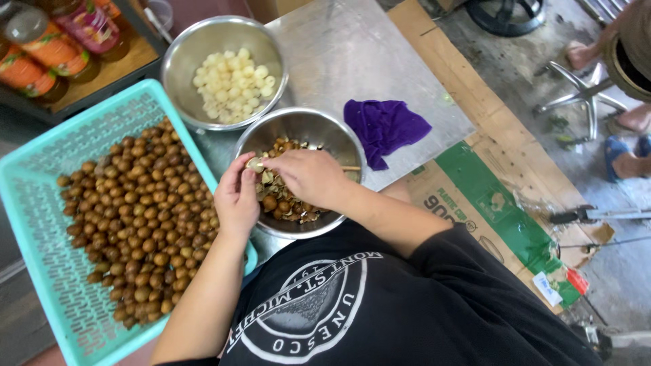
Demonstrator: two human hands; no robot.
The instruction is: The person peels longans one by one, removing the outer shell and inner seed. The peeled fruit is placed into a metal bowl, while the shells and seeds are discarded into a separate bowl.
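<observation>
Here, taking the nearer round steel bowl of brown shells as the landmark, one turquoise slotted plastic basket lies to its left on the steel bench, heaped with small round brown-skinned fruits, too many to count. Behind the basket, further from the bowl, stands a wooden tray with at least three plastic-wrapped jars of orange and pink contents. A second round steel bowl sits just behind the shell bowl, their rims nearly touching, and holds a pile of peeled pale yellowish-white fruits, again too many to count.

Over the shell bowl's left rim the left hand is curled, its fingertips pinching one small pale fruit piece. The right hand is directly over the shell bowl, its thumb and forefinger closed on that same piece from the other side, so both hands grip it together above the husks. A thin pale stick pokes out beyond the right hand toward the bowl's right rim; whether the hand holds it I cannot tell.

Right of the shell bowl lies one crumpled purple cloth on the bench. Further right, flattened brown cardboard with green print covers the floor, and another person's sandalled feet show at the far right edge.
</observation>
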